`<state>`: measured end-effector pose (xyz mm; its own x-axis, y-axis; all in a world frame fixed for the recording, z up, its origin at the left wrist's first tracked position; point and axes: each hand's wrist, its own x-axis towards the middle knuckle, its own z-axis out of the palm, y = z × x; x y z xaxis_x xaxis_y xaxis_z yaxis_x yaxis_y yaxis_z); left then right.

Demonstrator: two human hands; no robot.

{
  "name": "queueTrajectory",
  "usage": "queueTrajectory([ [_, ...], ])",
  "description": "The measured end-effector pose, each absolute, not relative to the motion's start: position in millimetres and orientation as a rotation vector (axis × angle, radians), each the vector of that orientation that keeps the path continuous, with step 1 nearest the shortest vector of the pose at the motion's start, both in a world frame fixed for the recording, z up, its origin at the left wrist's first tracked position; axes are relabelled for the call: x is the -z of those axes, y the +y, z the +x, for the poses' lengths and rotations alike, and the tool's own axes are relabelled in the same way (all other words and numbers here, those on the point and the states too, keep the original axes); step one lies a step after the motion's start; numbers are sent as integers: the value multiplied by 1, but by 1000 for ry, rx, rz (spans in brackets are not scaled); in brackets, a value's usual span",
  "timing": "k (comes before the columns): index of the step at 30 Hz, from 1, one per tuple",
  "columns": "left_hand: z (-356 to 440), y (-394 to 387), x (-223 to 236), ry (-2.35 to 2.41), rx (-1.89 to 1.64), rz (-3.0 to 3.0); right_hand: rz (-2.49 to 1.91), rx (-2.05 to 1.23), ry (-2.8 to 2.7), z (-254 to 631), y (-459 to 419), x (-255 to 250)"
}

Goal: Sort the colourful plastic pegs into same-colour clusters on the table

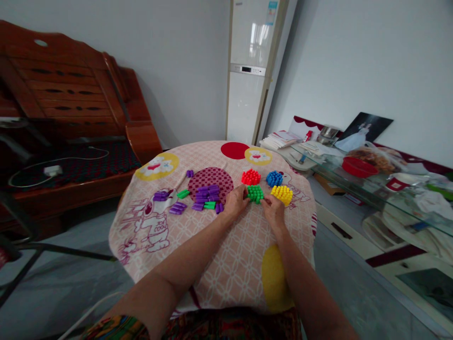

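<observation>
A tight block of green plastic tubes (255,194), standing upright side by side, is on the patterned tablecloth (233,250). My left hand (237,200) is at its left side, fingers curled and pressed against the tubes. On the right, my right hand (273,209) has its fingertips pinched together at the block's near right edge; a bit of green shows at the tips. Upright red tubes (251,177) stand just behind, blue tubes (274,178) behind and to the right, and yellow tubes (282,194) beyond my right hand.
Loose purple tubes (207,192) lie on the left half of the table, with several green ones (183,194) among them. A wooden bench (67,94) stands at the left. At the right is a glass-topped cabinet (382,198) holding a red bowl (359,166), papers and bags.
</observation>
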<state>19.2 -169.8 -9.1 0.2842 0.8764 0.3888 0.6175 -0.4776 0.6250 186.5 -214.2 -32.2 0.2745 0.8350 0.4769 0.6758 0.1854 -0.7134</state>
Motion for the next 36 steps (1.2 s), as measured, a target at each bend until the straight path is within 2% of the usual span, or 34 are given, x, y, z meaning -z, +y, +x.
queueTrajectory([
  [8,1,-164,-7,1436,-1146,2158,-1494,-160,-1387,191,-225,36],
  [13,-59,-147,-40,1790,-1171,2108,-1548,-101,-1413,194,-232,38],
  [17,-122,-132,-41,2140,-898,1993,-1550,-98,-1422,192,-232,36],
  [20,-156,-122,-25,2179,-666,1911,-1547,-102,-1410,191,-232,35],
  [23,-173,-116,-13,2131,-591,1875,-1554,-109,-1418,192,-232,36],
  [26,-175,-118,-17,2149,-607,1847,-1558,-109,-1427,194,-231,39],
  [29,-165,-124,-33,2086,-806,1808,-1571,-99,-1429,194,-230,41],
  [32,-138,-129,-45,1839,-1039,1782,-1573,-90,-1428,193,-229,41],
  [36,-74,-142,-44,1492,-1041,1879,-1554,-93,-1435,192,-231,38],
])
